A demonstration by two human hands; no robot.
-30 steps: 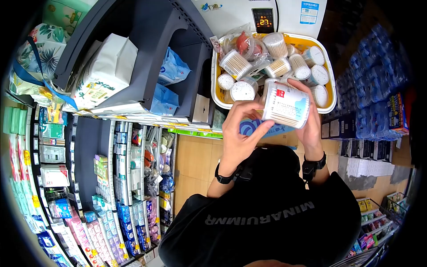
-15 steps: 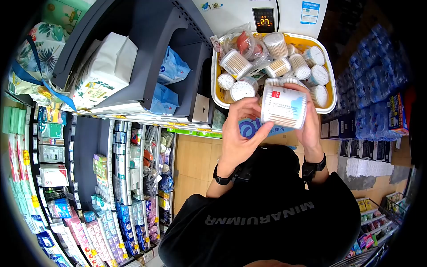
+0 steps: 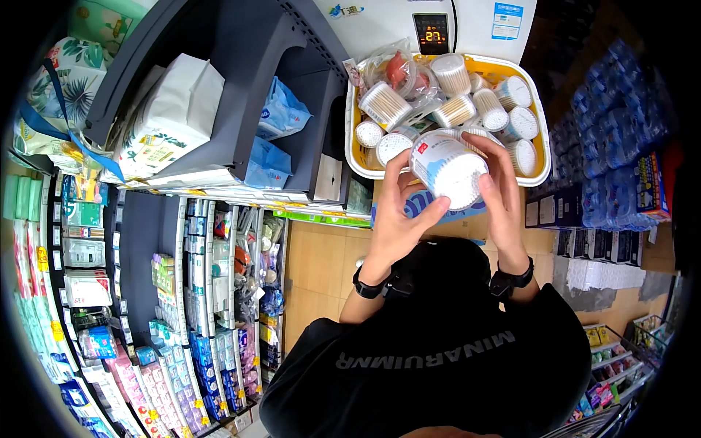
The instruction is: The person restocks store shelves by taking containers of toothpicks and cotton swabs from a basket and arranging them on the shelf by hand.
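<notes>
A round, clear tub of cotton swabs (image 3: 447, 168) with a blue and white label and a small red mark is held between both hands, its dotted white end turned down toward me. My left hand (image 3: 398, 219) grips its left side with thumb and fingers. On its right side, my right hand (image 3: 504, 193) has the fingers over the top and the thumb at the dotted end. Just beyond stands a white and yellow basket (image 3: 542, 139) with several more swab tubs (image 3: 453, 75) and a clear plastic bag (image 3: 387, 66) around something red.
Behind the basket is a white appliance (image 3: 475, 29) with a lit display. Dark shelves (image 3: 248, 66) with tissue packs stand at the left, above racks of small packages (image 3: 175, 350). Stacked blue wrapped bottles (image 3: 621, 146) are at the right. A blue box (image 3: 467, 217) shows below the tub.
The tub has tilted and turned, so its dotted end now faces me instead of its label side. It has shifted slightly left, and my right thumb has come onto its end.
</notes>
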